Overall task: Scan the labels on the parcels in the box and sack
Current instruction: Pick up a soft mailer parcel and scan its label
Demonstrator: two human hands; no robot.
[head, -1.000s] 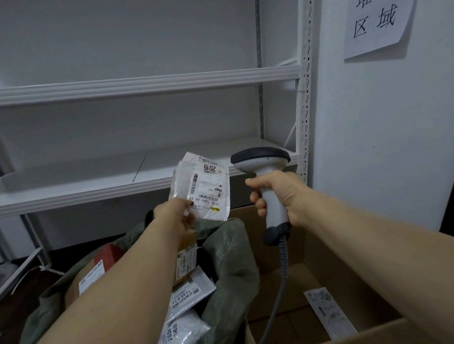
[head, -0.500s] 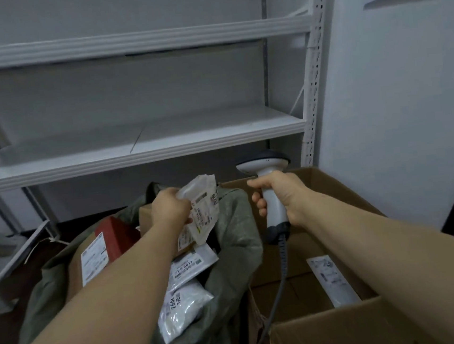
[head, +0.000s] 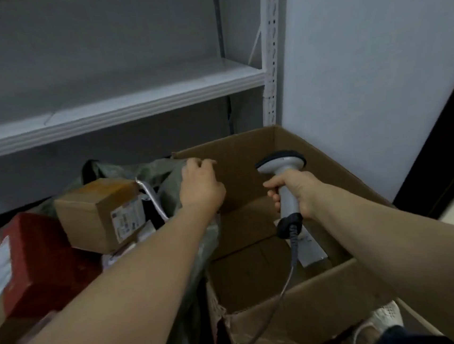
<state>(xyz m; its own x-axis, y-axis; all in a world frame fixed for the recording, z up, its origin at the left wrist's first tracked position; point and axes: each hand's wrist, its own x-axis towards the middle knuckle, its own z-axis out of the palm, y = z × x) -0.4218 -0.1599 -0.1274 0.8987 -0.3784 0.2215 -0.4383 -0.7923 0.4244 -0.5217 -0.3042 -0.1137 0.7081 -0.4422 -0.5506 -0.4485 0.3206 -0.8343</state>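
Observation:
My right hand [head: 295, 193] grips the handle of a grey barcode scanner [head: 282, 163], held upright over the open cardboard box [head: 245, 146]; its cable hangs down into the box. A flat white parcel [head: 313, 256] lies against the box's right inner wall, partly hidden by the scanner. My left hand [head: 201, 186] hovers at the box's left edge beside the green sack [head: 169, 177], fingers loosely curled, with no parcel visible in it. In the sack sit a brown cardboard parcel [head: 99, 212] with a label and a red parcel [head: 43, 261].
A white metal shelf [head: 130, 103] runs behind the sack and box, its post [head: 270, 56] against a white wall [head: 377, 74]. A white shoe [head: 387, 318] shows at the bottom right by the box's near flap. More small packets lie under my left forearm.
My left hand came down from in front of the scanner and moved right to the box edge; the white packet it pinched is no longer in it. The view tilted downward.

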